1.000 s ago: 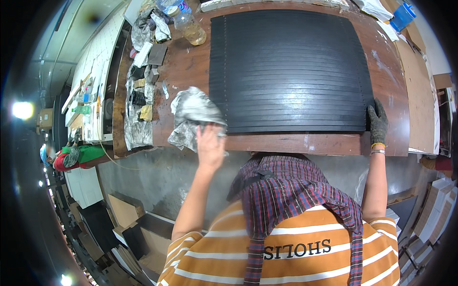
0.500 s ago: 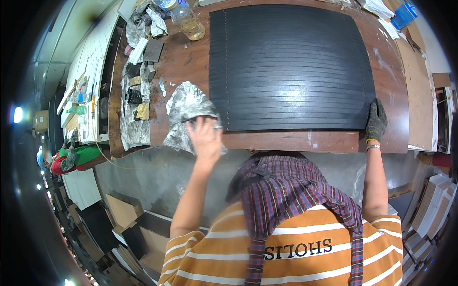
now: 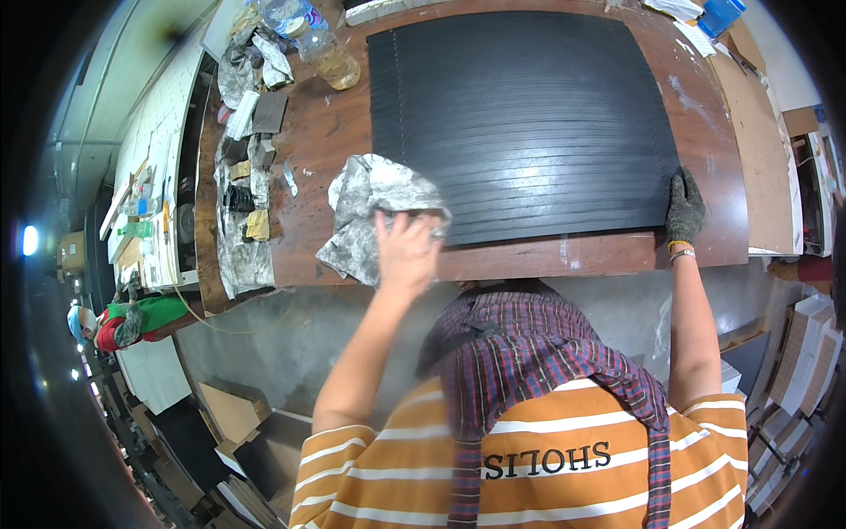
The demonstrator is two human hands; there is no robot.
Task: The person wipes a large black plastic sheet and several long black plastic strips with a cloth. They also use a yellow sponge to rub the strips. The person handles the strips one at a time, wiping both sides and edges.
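A black panel with narrow horizontal ribs lies flat on the brown wooden table. At its near left corner my bare left hand has its fingers bent into a crumpled white rag with dark smudges, which overlaps the corner. My right hand, in a dark grey knit glove, rests against the panel's near right edge. Its fingers lie stretched along that edge, and nothing shows inside the hand.
Plastic bottles stand at the back left. Small blocks and a smudged cloth line the table's left side. A blue container sits at the far right. Another person in green and red is off to the left.
My left hand and the rag have moved right, further over the panel's near left corner. The panel now sits slightly tilted, its right end nearer the back. My right hand stays at the right edge.
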